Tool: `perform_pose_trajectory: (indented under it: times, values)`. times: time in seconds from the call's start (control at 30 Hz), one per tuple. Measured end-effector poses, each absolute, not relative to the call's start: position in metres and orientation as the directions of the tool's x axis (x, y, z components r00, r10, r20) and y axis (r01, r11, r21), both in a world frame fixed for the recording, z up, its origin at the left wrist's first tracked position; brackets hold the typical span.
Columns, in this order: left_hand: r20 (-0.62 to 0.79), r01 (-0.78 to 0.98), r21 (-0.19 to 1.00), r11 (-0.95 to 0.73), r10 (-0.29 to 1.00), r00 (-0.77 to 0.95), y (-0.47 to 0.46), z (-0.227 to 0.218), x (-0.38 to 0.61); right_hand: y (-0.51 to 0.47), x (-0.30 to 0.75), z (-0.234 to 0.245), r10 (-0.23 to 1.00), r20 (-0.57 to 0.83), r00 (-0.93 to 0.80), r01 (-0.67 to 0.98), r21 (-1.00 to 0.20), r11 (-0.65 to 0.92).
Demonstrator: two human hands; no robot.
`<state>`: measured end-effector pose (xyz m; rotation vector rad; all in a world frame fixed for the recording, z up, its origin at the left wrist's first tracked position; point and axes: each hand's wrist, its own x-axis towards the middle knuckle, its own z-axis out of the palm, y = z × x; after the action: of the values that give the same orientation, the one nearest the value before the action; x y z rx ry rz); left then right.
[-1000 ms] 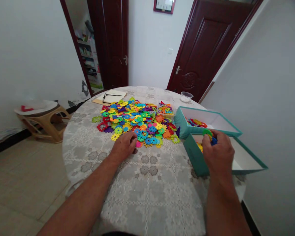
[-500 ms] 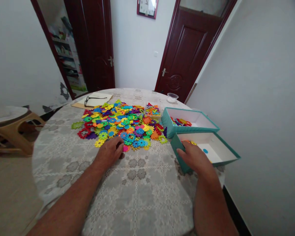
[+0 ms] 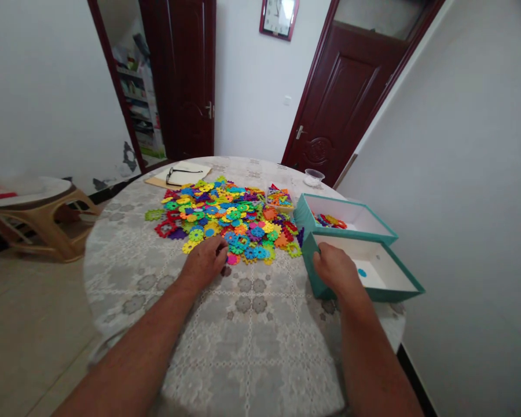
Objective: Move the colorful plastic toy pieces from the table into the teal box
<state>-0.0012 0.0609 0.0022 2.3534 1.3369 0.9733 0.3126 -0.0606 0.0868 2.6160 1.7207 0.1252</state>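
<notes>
A heap of colourful plastic snowflake-shaped building pieces (image 3: 226,214) lies spread over the table. At its near edge rests my left hand (image 3: 206,260), its fingers curled and close to a pink piece (image 3: 233,258); whatever they may hold is hidden. My right hand (image 3: 336,266) is closed over the left wall of the nearer teal box (image 3: 315,278), at its rim. Inside that box a blue round piece (image 3: 362,273) lies on the white bottom; my hand covers part of the interior. Behind it stands a second teal box (image 3: 351,201) with several colourful pieces (image 3: 330,220) in it.
A small clear container (image 3: 280,200) of pieces sits at the heap's back right. Glasses (image 3: 184,171) lie on papers (image 3: 156,181) at the far left; a clear bowl (image 3: 314,176) stands at the back. The patterned tablecloth (image 3: 252,341) covers the round table. A stool (image 3: 47,223) stands left.
The view has shifted, so most things appear farther right. My right hand and the nearer box have moved left relative to the second box. My left hand stays by the heap.
</notes>
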Motion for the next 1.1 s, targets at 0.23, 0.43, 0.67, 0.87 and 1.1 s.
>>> perform_pose_trajectory:
  times: [0.23, 0.43, 0.67, 0.87, 1.1]
  values:
    - [0.405, 0.647, 0.578, -0.497, 0.863, 0.301, 0.061, 0.004, -0.004, -0.06, 0.312, 0.084, 0.896, 0.067, 0.438, 0.891, 0.102, -0.443]
    - [0.397, 0.651, 0.592, -0.475, 0.875, 0.277, 0.063, 0.002, -0.006, -0.06, 0.312, 0.08, 0.878, 0.115, 0.465, 0.873, 0.109, -0.476]
    - [0.399, 0.673, 0.467, -0.573, 0.816, 0.418, 0.063, -0.007, -0.004, -0.053, 0.284, 0.08, 0.9, 0.433, 0.054, 0.998, -0.051, -0.035]
    - [0.395, 0.688, 0.325, -0.649, 0.754, 0.525, 0.055, -0.011, 0.004, -0.02, 0.238, 0.061, 0.965, 0.209, -0.156, 0.964, -0.179, 0.195]
    - [0.38, 0.728, 0.293, -0.62, 0.774, 0.506, 0.049, -0.008, 0.011, 0.001, 0.224, 0.009, 0.953, 0.289, -0.096, 0.966, -0.203, 0.159]
